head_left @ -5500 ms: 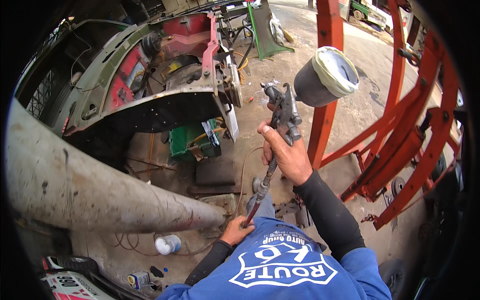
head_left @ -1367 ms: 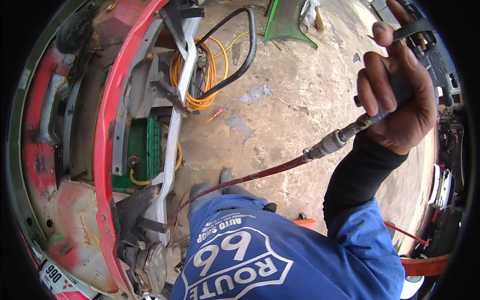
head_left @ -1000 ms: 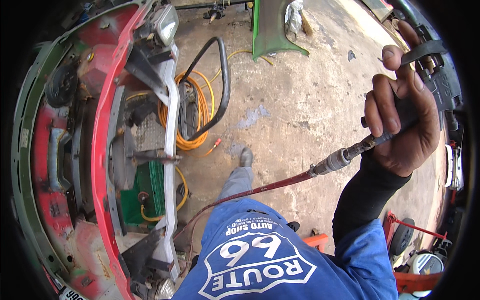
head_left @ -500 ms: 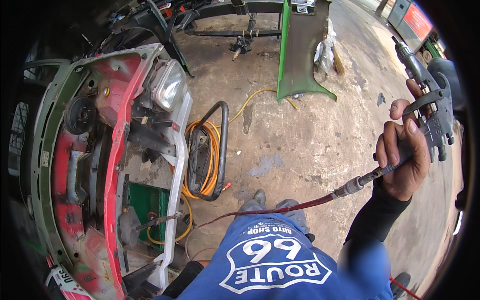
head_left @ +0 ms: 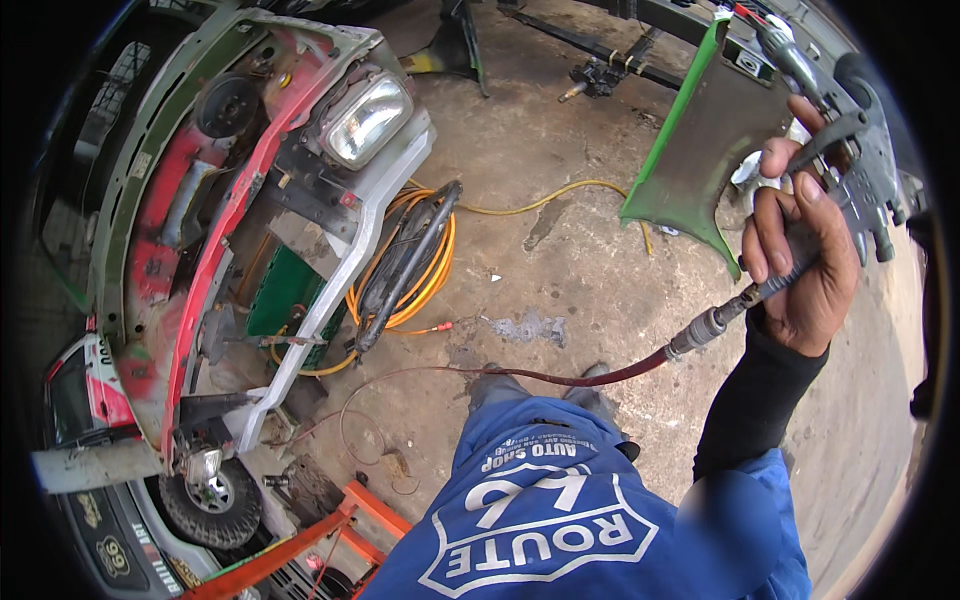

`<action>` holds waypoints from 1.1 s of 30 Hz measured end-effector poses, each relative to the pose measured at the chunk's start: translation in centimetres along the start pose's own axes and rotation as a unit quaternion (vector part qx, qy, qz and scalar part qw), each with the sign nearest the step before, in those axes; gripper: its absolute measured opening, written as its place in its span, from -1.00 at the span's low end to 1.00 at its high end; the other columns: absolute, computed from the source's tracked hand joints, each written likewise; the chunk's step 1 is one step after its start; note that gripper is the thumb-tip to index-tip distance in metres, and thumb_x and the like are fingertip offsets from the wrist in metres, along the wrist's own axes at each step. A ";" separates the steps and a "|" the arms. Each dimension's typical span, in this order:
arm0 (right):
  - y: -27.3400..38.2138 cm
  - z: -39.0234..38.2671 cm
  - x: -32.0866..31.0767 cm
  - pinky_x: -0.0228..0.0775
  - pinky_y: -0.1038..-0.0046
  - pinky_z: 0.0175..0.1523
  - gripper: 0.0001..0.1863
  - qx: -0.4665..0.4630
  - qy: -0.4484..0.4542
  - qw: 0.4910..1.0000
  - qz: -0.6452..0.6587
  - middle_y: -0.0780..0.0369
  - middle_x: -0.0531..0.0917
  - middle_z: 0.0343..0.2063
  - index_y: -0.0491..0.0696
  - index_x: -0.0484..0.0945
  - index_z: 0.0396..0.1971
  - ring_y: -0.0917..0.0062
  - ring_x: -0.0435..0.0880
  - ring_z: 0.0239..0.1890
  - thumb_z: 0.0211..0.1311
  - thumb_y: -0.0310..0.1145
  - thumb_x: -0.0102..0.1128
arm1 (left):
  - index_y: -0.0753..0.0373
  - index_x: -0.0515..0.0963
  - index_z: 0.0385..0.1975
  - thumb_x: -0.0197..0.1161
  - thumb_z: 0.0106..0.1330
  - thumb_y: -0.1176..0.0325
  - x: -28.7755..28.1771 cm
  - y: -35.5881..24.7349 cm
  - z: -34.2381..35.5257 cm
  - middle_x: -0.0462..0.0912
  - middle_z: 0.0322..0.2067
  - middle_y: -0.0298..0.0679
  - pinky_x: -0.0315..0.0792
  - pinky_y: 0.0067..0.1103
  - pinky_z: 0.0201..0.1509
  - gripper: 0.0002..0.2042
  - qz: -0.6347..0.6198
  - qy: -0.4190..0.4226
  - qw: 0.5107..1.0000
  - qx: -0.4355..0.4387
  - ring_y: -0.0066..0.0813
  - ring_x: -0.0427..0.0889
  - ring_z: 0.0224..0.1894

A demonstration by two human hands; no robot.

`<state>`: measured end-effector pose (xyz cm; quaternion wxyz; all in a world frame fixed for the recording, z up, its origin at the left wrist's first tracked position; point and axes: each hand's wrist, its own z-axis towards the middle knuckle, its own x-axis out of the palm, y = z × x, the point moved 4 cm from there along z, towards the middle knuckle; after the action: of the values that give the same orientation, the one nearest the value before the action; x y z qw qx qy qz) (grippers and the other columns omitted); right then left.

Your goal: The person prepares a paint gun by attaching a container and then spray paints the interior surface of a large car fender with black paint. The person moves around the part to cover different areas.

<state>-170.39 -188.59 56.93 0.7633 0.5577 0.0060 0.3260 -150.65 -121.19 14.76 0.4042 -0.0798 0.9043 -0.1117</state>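
Observation:
A grey metal spray gun (head_left: 868, 185) is raised at the upper right. My right hand (head_left: 822, 255) is wrapped round its handle, and some of my fingers lie by the trigger. From a coupling at the handle's base, a dark red air hose (head_left: 610, 379) runs left past my blue shirt (head_left: 560, 500). My left hand is out of view. Beyond the gun stands a green-edged body panel (head_left: 690, 165), partly covered by the gun and my hand.
On the left is a stripped red and green vehicle front (head_left: 225, 230) with a headlight (head_left: 370, 120). Beside it, an orange hose coil (head_left: 447, 265) lies on the concrete floor (head_left: 560, 290). An orange metal frame (head_left: 345, 510) and a tire (head_left: 212, 505) are at lower left.
The view has swung left, so the vehicle front and green-edged panel sit farther right. The tire and orange frame have come in. My right hand still grips the spray gun; my left sleeve has left view.

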 end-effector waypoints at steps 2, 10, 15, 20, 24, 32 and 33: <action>-0.6 1.4 -0.7 0.20 0.67 -0.70 -0.44 -0.005 0.035 0.999 0.038 0.08 0.58 -0.21 -0.32 0.19 0.25 0.75 0.25 -0.76 0.27 -0.45 0.01 | 0.19 0.58 -0.04 0.37 0.16 0.14 2.9 -0.6 -3.6 0.66 -0.15 0.01 0.46 -0.39 0.04 -0.59 0.000 0.024 1.000 -0.014 -0.15 0.63 -0.04; -2.5 1.0 -1.4 0.22 0.70 -0.70 -0.38 0.065 0.063 0.996 0.018 0.12 0.55 -0.27 -0.32 0.22 0.25 0.77 0.28 -0.77 0.19 -0.42 0.08 | 0.19 0.58 -0.03 0.36 0.16 0.13 9.1 -1.8 -8.3 0.67 -0.15 0.01 0.46 -0.39 0.04 -0.58 0.022 0.111 0.993 -0.014 -0.15 0.63 -0.03; -3.1 -0.5 -0.6 0.26 0.67 -0.66 -0.34 0.124 0.081 0.989 0.028 0.13 0.57 -0.23 -0.24 0.21 0.28 0.76 0.33 -0.73 0.16 -0.45 0.13 | 0.18 0.58 -0.02 0.36 0.17 0.12 1.9 -18.1 -9.5 0.67 -0.14 0.01 0.46 -0.39 0.04 -0.58 0.122 -0.022 0.868 0.481 -0.15 0.63 -0.03; -4.9 -3.6 2.6 0.34 0.65 -0.52 -0.34 0.150 0.153 0.977 0.013 0.20 0.56 -0.18 -0.15 0.16 0.31 0.74 0.43 -0.63 0.20 -0.48 0.13 | 0.25 0.37 0.22 0.35 0.23 0.38 -8.4 -39.7 -11.0 0.46 0.17 -0.13 0.34 -0.34 0.26 -0.47 -0.119 0.112 0.898 0.409 -0.27 0.45 0.21; -6.6 -6.4 7.5 0.39 0.61 -0.15 -0.44 0.150 0.163 0.973 0.060 0.29 0.56 -0.23 -0.15 0.25 0.24 0.73 0.47 -0.26 0.27 -0.46 0.17 | 0.29 0.16 0.34 0.41 0.18 0.41 -7.6 -50.0 -14.1 0.40 0.22 -0.11 0.21 -0.35 0.36 -0.26 -0.245 0.169 0.793 0.531 -0.26 0.36 0.29; -2.4 -6.6 7.5 0.24 0.67 -0.61 -0.37 0.123 0.157 0.979 -0.030 0.15 0.56 -0.18 -0.24 0.20 0.27 0.73 0.38 -0.66 0.22 -0.37 0.12 | 0.26 0.31 0.28 0.41 0.20 0.21 -2.2 -44.5 -12.4 0.42 0.20 -0.11 0.30 -0.42 0.29 -0.34 -0.065 0.372 0.800 0.466 -0.29 0.41 0.25; -1.1 -6.0 7.2 0.24 0.67 -0.64 -0.34 0.097 0.160 0.982 -0.023 0.11 0.54 -0.14 -0.28 0.14 0.29 0.72 0.37 -0.66 0.27 -0.30 0.06 | 0.26 0.36 0.23 0.38 0.20 0.15 -1.0 -43.6 -12.6 0.43 0.19 -0.08 0.33 -0.40 0.25 -0.37 -0.116 0.375 0.799 0.455 -0.24 0.43 0.23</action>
<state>-166.45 -180.10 56.26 0.7021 0.5691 0.1724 0.3916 -157.08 -161.20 35.28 0.0077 0.0575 0.8143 -0.5775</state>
